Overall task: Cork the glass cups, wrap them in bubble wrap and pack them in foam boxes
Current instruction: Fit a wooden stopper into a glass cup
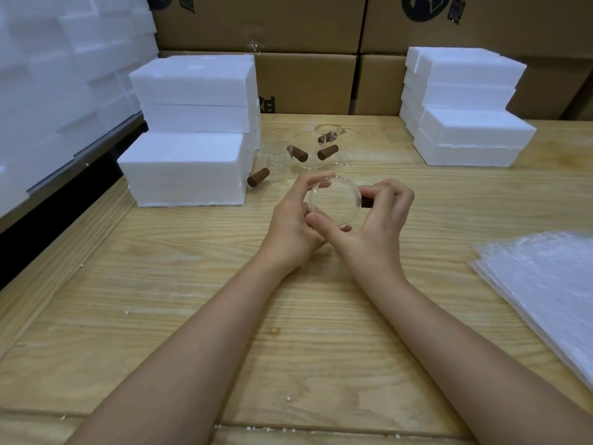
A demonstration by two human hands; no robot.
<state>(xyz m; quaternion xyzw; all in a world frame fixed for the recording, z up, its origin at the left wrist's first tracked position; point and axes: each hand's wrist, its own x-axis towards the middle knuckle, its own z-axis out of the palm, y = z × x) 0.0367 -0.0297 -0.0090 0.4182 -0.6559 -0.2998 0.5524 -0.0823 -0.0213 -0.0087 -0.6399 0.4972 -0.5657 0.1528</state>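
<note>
While I hold the glass cup [333, 200] just above the table [288, 316], both hands are closed round it. Its round mouth is tipped towards me, so I look into a clear, thin-walled, smooth cylinder. My left hand [293, 220] curls against the near-left wall, with the fingertips on the rim. My right hand [378, 220] bends its fingers over the dark brown stub [366, 202], a short matt cylinder jutting from the cup's right side, and its thumb lies under the glass towards my left palm.

Beyond my fingers stands a cluster of other clear cups [279, 162], each with a similar brown stub [300, 154] pointing out sideways; how many there are I cannot tell through the glass. Left of my grip and a little further off sits a stepped stack of white foam boxes [189, 168], blocky and grainy with crumbly lower edges. A second foam stack [465, 123] rises well to the right of my grip. Near my right forearm lies a pile of bubble wrap sheets [545, 284], cloudy, pebbled and fanned at the edges.

The table under my arms is pale wood with strong grain, and white foam crumbs [288, 398] dot it. Brown cardboard cartons [305, 81] form a wall behind everything.
</note>
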